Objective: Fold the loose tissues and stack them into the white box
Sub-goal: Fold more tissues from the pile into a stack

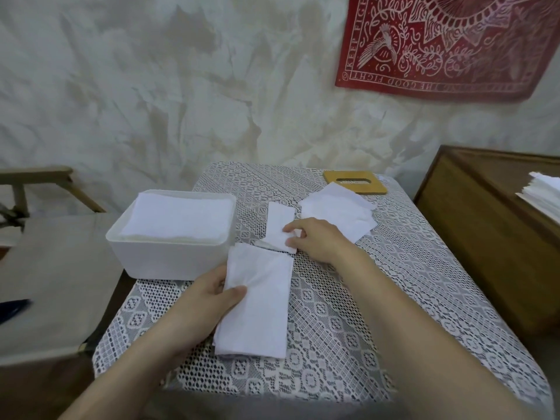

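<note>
The left grip [209,301] pinched 1 folded tissue [257,301] just right of it, the right grip [315,237] pinched a narrower strip [280,225] at its left, and squaring both edges before lifting to the white box [169,262] beyond the left grip seemed wise.

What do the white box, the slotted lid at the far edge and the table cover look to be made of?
White box: probably plastic with a matte finish, going by its smooth walls and rounded corners.
Slotted lid: looks like light wood or bamboo, since it is tan and flat, though no grain can be made out.
Table cover: white lace fabric, its openwork pattern showing a grey surface beneath.
</note>
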`<state>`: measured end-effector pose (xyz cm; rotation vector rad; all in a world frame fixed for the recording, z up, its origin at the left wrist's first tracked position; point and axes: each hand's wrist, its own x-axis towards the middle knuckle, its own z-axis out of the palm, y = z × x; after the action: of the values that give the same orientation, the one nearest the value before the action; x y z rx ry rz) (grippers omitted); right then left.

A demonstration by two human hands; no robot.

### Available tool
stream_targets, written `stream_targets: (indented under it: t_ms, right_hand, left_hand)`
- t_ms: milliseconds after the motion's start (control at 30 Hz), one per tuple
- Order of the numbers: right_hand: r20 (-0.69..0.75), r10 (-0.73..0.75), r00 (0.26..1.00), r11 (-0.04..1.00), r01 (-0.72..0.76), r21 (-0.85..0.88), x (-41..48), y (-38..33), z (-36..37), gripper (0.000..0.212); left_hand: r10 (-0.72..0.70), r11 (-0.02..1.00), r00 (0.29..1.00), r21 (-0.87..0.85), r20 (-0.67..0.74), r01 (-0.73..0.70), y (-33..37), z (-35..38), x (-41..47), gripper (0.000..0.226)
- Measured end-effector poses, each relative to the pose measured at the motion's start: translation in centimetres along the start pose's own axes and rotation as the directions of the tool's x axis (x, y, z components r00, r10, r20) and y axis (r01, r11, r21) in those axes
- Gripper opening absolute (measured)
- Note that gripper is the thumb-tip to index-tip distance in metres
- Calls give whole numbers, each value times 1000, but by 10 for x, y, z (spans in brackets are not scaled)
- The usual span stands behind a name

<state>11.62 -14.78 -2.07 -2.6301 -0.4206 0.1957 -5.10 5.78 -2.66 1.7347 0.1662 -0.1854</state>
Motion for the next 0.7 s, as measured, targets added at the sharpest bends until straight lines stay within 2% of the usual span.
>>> stream_targets:
  t_ms: [133, 300, 400, 567, 700]
  right_hand:
    - [-73, -3, 997, 1000, 3, -3, 5, -6, 2, 14]
    - [-205, -47, 978, 994, 66, 88, -13, -9, 1, 12]
    - [-301, -91, 949, 991, 115, 62, -34, -4, -9, 5]
    - [-373, -26, 928, 997, -5, -83, -80, 22, -32, 9]
    - [-311, 47, 949, 983, -100, -156, -113, 45, -37, 11]
  left_hand:
    - [22, 1000, 1000, 5, 11, -22, 2, 0, -2, 29]
    - [22, 1000, 999, -5, 28, -22, 3, 0, -1, 28]
    - [33, 999, 999, -9, 34, -32, 4, 3, 1, 27]
    - [44, 998, 998, -36, 34, -43, 7, 15, 3, 24]
    - [75, 994, 997, -75, 9, -74, 10, 25, 7, 23]
